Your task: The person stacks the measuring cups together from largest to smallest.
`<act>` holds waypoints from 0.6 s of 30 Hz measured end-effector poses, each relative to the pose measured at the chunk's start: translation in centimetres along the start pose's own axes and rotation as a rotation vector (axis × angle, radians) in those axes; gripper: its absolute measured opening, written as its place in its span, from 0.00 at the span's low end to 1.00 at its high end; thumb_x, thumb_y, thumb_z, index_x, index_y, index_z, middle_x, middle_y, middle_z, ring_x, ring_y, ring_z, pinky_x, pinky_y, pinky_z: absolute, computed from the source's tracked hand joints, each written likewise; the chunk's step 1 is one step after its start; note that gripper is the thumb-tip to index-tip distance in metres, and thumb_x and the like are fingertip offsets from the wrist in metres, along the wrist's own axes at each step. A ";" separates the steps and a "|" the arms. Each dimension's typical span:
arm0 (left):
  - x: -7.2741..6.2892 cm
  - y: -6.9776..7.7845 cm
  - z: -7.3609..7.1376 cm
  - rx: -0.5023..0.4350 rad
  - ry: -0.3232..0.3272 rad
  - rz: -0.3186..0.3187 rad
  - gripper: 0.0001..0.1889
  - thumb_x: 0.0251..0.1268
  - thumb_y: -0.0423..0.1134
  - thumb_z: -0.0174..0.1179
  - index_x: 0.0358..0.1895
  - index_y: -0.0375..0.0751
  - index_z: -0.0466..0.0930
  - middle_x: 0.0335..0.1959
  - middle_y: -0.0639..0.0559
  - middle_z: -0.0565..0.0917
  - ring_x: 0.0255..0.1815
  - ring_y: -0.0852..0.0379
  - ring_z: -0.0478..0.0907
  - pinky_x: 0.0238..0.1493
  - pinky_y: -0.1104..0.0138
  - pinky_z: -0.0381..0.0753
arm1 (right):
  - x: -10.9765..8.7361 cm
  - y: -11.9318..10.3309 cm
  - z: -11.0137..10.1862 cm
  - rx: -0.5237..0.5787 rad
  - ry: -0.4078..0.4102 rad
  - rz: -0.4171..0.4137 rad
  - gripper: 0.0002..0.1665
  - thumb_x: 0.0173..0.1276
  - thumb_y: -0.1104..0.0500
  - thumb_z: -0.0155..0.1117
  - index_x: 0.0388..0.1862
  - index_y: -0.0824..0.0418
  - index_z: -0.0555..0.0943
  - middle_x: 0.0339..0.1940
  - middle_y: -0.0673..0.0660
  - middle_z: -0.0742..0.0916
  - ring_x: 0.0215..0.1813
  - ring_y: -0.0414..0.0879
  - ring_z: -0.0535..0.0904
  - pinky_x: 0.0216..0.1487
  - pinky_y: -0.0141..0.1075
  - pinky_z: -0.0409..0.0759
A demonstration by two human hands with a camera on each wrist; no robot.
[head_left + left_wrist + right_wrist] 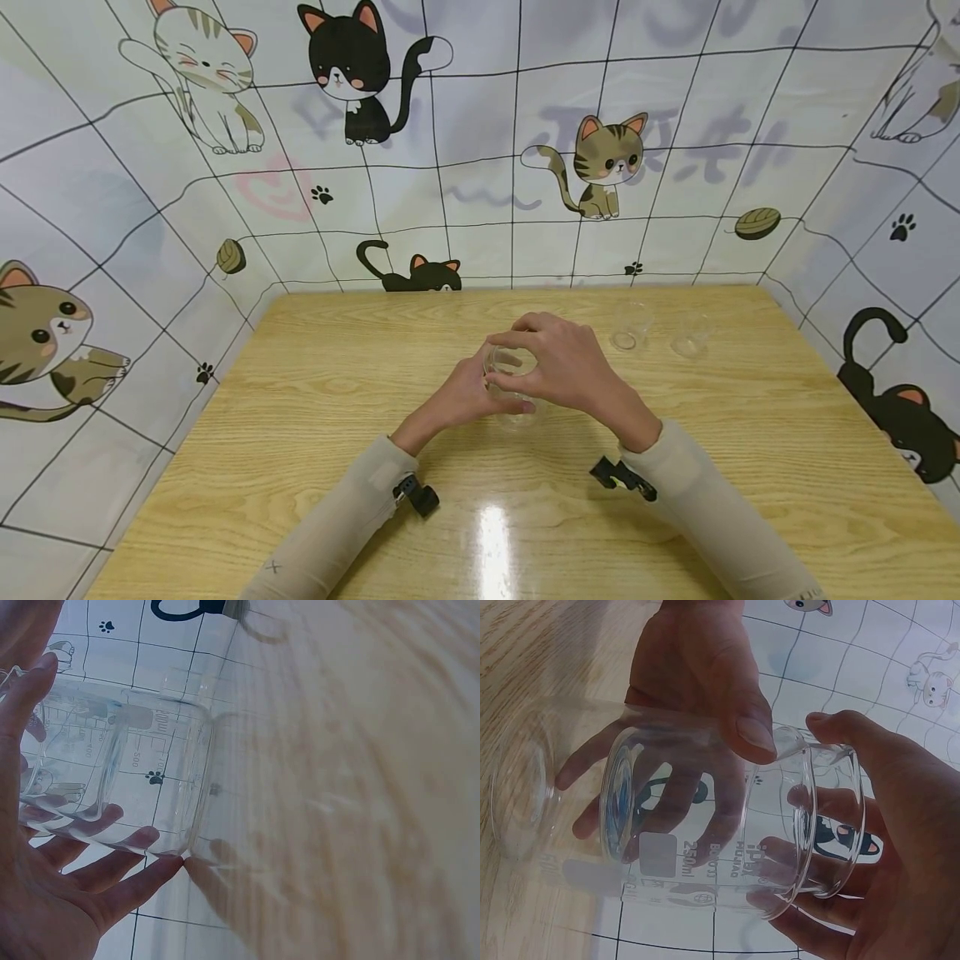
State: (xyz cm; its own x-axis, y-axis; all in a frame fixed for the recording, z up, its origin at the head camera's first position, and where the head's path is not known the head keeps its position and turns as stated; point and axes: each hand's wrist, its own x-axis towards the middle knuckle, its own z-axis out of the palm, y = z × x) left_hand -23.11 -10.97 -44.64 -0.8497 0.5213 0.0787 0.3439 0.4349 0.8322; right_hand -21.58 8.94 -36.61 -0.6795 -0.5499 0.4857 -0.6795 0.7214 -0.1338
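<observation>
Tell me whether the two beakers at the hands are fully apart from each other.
No, the right wrist view shows the smaller beaker partly inside the larger beaker, its rim sticking out.

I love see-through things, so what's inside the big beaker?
A smaller beaker is partway inside the big beaker, short of its bottom. In the head view, fingers hide parts of both.
</observation>
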 end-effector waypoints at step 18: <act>0.1 -0.1 0.0 -0.016 -0.009 0.005 0.50 0.54 0.61 0.77 0.77 0.59 0.57 0.68 0.56 0.77 0.67 0.54 0.78 0.56 0.58 0.84 | 0.0 0.0 0.3 -0.020 0.008 -0.010 0.28 0.57 0.31 0.75 0.53 0.41 0.90 0.45 0.50 0.90 0.39 0.45 0.86 0.27 0.39 0.80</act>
State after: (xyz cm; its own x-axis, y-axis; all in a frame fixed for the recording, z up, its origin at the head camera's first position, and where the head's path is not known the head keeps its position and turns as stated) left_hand -23.23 -10.99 -44.69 -0.8443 0.5301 0.0783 0.3419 0.4202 0.8405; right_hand -21.63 8.81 -36.87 -0.6702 -0.5538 0.4941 -0.6805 0.7242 -0.1112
